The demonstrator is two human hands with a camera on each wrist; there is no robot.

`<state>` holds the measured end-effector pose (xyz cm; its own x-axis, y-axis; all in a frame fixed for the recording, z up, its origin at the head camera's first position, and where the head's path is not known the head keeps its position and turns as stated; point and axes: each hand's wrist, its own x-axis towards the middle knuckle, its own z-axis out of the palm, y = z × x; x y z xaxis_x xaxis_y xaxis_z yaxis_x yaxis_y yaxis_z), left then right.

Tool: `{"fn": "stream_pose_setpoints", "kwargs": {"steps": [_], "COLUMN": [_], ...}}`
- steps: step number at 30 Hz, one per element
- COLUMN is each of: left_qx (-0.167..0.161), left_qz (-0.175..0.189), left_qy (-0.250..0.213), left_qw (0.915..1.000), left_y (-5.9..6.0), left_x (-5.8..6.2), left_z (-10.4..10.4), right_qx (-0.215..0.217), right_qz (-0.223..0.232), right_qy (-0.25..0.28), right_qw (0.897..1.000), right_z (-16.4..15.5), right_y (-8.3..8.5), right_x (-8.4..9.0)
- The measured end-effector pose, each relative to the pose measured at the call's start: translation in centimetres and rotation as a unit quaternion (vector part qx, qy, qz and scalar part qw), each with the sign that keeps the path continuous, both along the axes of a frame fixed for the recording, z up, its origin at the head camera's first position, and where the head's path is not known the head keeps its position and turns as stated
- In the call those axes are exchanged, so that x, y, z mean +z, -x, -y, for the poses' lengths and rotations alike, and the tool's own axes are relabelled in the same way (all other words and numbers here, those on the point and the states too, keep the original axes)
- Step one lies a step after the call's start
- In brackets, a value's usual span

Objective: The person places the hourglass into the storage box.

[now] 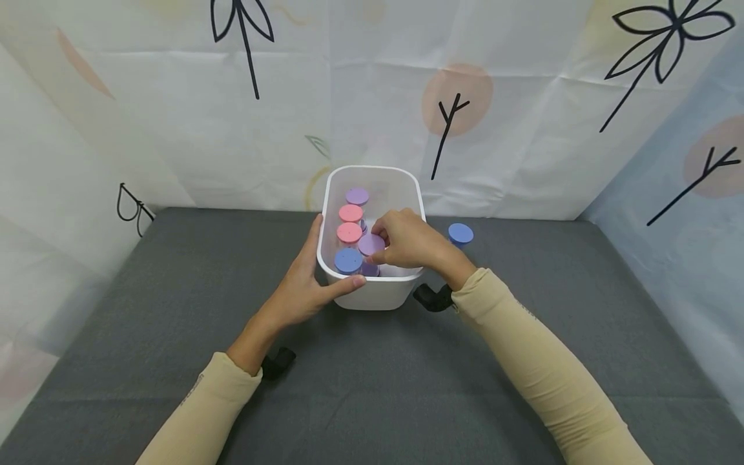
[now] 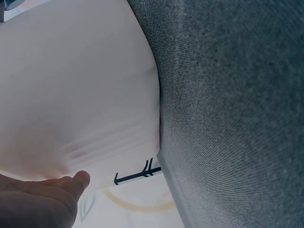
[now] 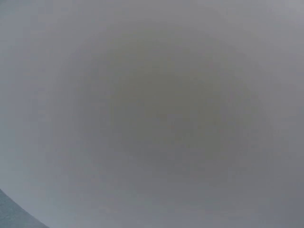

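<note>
Right hand pinched purple-lidded jar, lowering it among others; I kept left hand flat against white bin at 9 o'clock, steadying it.

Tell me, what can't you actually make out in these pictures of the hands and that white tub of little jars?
- Right wrist view: only a grey blur, the tub wall filling the lens; hand and jars unseen.
- Left wrist view: the white tub hides its contents; only part of the left hand shows.
- Head view: the right hand covers the purple-lidded jar, hiding its grip.
- Head view: the blue-lidded jar behind the tub is mostly hidden.
</note>
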<state>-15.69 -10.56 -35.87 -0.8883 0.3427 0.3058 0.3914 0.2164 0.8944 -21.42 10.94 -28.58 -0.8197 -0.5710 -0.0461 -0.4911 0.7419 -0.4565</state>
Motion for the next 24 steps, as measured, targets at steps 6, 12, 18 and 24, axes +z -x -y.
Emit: {"fn": "stream_pose_setpoints", "kwargs": {"steps": [6, 12, 18, 24], "left_qx": [-0.001, -0.008, -0.012, -0.013], "left_qz": [-0.001, 0.007, 0.007, 0.004], "left_qy": [-0.005, -0.015, -0.012, -0.017], "left_qw": [1.0000, 0.9998, 0.9998, 0.9998], "left_y": [-0.2, -1.3, -1.9, -1.8], "left_x": [0.3, 2.4, 3.4, 3.2], "left_z": [-0.1, -0.4, -0.5, -0.6], "right_qx": [-0.023, -0.037, -0.064, -0.095], "right_qz": [-0.006, -0.011, 0.001, -0.017], "right_qy": [0.024, 0.136, 0.274, 0.395], "right_qw": [0.999, 0.990, 0.960, 0.914], "right_z": [-0.2, -1.3, -3.2, -5.8], "right_y": [-0.3, -0.8, -2.0, -3.3], "right_x": [0.1, 0.1, 0.1, 0.0]}}
